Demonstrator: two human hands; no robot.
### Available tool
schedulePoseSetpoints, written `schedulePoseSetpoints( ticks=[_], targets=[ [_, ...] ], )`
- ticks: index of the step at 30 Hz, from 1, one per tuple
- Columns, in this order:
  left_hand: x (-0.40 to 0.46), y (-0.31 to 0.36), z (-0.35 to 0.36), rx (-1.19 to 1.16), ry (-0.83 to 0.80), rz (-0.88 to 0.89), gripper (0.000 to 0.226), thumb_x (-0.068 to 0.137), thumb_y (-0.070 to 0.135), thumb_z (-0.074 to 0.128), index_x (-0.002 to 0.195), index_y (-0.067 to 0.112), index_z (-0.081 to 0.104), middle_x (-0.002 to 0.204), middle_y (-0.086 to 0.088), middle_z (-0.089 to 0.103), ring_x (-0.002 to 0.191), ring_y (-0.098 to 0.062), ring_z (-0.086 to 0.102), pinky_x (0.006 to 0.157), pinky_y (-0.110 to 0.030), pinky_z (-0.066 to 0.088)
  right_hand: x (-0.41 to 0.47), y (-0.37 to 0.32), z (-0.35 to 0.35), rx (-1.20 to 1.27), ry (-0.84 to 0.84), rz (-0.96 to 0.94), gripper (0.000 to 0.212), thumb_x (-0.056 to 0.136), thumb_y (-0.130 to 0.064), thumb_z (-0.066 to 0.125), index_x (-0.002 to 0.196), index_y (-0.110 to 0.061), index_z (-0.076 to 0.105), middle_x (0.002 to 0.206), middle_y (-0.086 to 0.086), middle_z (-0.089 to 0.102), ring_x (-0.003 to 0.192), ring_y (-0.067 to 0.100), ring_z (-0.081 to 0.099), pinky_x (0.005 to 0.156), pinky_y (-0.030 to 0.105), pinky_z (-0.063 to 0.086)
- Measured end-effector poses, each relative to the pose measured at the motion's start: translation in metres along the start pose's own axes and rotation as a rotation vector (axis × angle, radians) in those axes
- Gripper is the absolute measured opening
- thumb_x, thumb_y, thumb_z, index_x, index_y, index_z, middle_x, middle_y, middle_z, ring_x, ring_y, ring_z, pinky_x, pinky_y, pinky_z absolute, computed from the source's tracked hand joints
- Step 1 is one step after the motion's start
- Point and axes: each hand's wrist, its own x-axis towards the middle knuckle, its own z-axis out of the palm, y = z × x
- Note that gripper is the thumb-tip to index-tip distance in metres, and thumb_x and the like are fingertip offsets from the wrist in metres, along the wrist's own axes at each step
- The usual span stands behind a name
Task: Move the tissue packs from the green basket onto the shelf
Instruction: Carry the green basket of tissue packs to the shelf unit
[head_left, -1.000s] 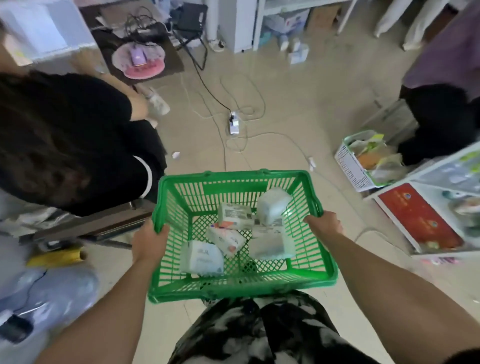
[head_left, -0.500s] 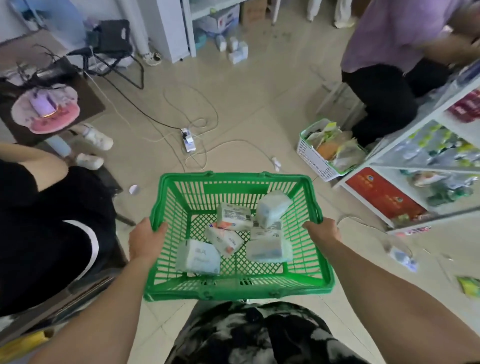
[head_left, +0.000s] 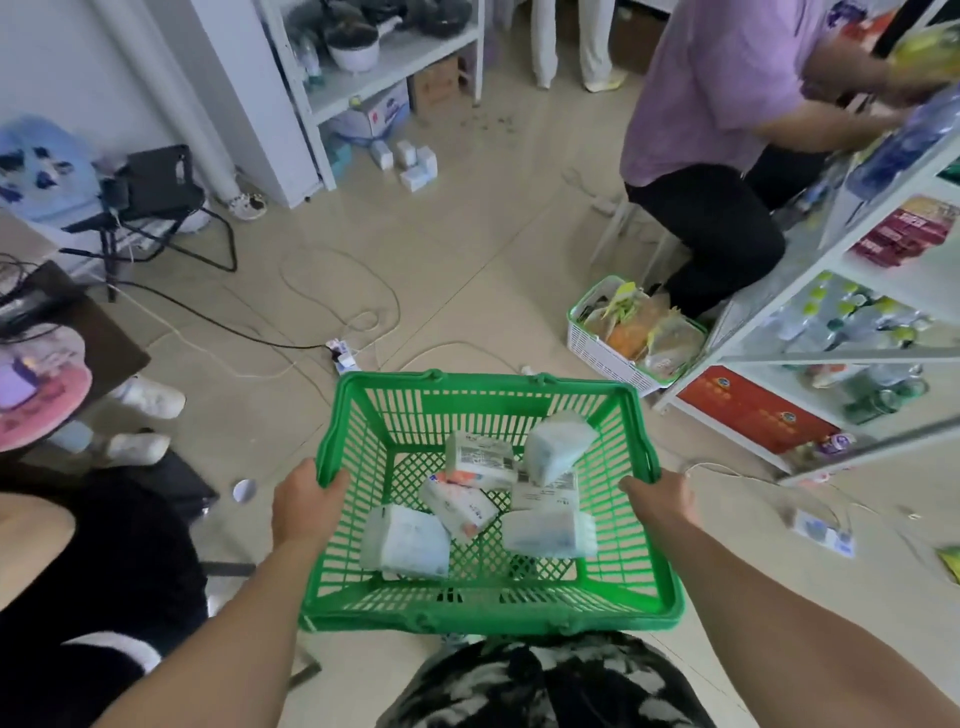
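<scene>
I hold a green plastic basket (head_left: 488, 616) in front of my body, above the floor. My left hand (head_left: 306, 501) grips its left rim and my right hand (head_left: 660, 501) grips its right rim. Several tissue packs lie loose on the basket's bottom: a pale blue pack (head_left: 405, 543) at the near left, another (head_left: 548, 532) at the near right, a white and orange pack (head_left: 460, 506) in the middle, one with a printed label (head_left: 480, 460) behind it, and a tilted pack (head_left: 558, 447) at the far right. A white shelf (head_left: 857, 358) with bottles and red boxes stands at the right.
A person in a purple shirt (head_left: 722, 104) sits by the shelf at the far right. A white basket (head_left: 613, 353) of snack bags stands on the floor beside them. Cables and a power strip (head_left: 340, 356) lie ahead. Another person in black (head_left: 93, 571) is close on my left.
The view has swung to the right and the shelf and the person in purple have come further into view. Both hands keep their grip on the basket; the packs have barely shifted.
</scene>
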Motion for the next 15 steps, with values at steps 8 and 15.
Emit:
schedulePoseSetpoints(
  ticks=[8,15],
  targets=[
    [0.053,0.073,0.023,0.062,0.043,0.004,0.023,0.095,0.024,0.069,0.082,0.008,0.059,0.07,-0.005,0.052,0.072,-0.03,0.049,0.068,-0.036,0.039,0.067,-0.062,-0.015,0.018,-0.021,-0.006,0.018,0.077,-0.032,0.072,0.076,-0.016,0.064,0.067,0.006,0.061,0.062,0.025,0.059,0.056,0.028,0.046],
    [0.109,0.107,0.037,0.077,0.032,-0.07,0.026,0.096,0.027,0.067,0.084,0.005,0.061,0.071,-0.01,0.057,0.072,-0.033,0.053,0.066,-0.038,0.04,0.121,-0.126,-0.017,-0.057,-0.054,-0.022,0.02,0.084,-0.031,0.071,0.074,-0.017,0.061,0.068,0.004,0.06,0.061,0.022,0.056,0.053,0.026,0.04]
  ],
)
